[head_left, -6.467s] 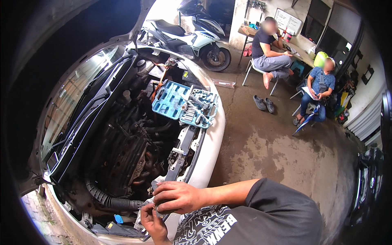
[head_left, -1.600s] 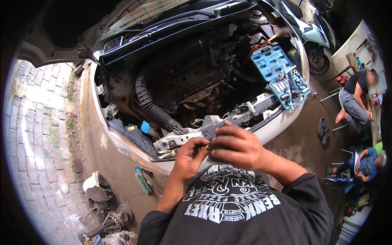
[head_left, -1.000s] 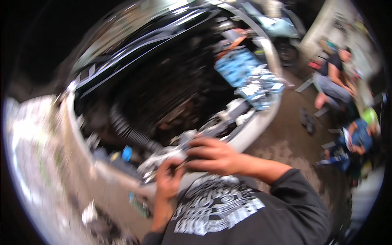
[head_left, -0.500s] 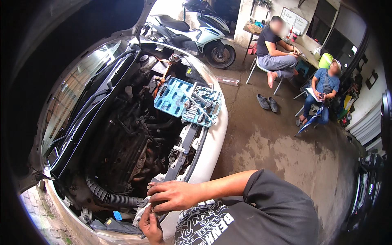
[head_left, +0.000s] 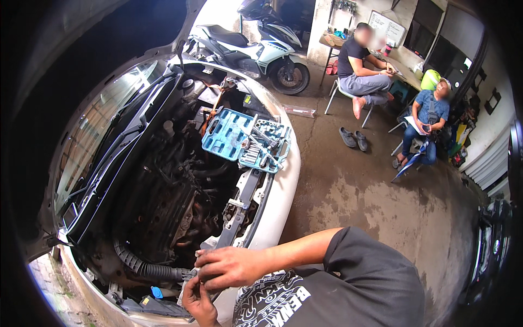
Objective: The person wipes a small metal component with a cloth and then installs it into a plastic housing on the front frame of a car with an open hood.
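Both of my hands meet at the front edge of an open engine bay (head_left: 163, 180). My right hand (head_left: 231, 267) reaches in from the right with its fingers curled inward. Below it and touching it, my left hand (head_left: 199, 305) has thumb and fingers drawn together. A small piece seems to be pinched between them, but the fingers hide what it is. Just past the fingertips lies the end of a ribbed black hose (head_left: 163, 271). A blue cap (head_left: 157, 292) shows to the left of the hands.
An open teal socket-set case (head_left: 220, 133) with loose tools rests across the car's front. The raised hood (head_left: 98, 60) arches overhead at the left. Beyond stand a white scooter (head_left: 267, 52) and two seated people. Dark shoes (head_left: 348, 137) lie on the floor.
The view has shifted slightly, moving the case and car a little left in the picture. My hands stay together with nearly the same grip.
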Demonstrator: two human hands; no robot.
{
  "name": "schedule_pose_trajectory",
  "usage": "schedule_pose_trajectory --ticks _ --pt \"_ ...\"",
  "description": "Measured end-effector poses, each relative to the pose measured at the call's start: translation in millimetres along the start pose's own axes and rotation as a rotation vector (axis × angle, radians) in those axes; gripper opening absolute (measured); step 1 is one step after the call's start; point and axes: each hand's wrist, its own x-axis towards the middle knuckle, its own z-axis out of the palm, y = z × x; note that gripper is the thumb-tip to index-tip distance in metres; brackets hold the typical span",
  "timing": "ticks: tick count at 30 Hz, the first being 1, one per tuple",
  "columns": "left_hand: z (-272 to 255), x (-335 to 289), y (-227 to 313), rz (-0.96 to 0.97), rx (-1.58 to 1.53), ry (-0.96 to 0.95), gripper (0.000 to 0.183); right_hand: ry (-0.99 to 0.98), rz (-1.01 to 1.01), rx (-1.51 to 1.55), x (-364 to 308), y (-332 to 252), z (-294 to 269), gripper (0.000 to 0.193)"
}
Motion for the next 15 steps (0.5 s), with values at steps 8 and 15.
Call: schedule_pose_trajectory --ticks 8,15 --pt "-0.3 1.0 -14.0 0.094 -0.007 0.029 0.02 -0.008 0.022 -0.011 1.2 7.9 -0.7 0.03" --pt "16.2 2.1 -10.0 0.186 -0.271 0.052 0.022 0.009 0.009 -0.023 2.2 6.0 2.4 0.03"
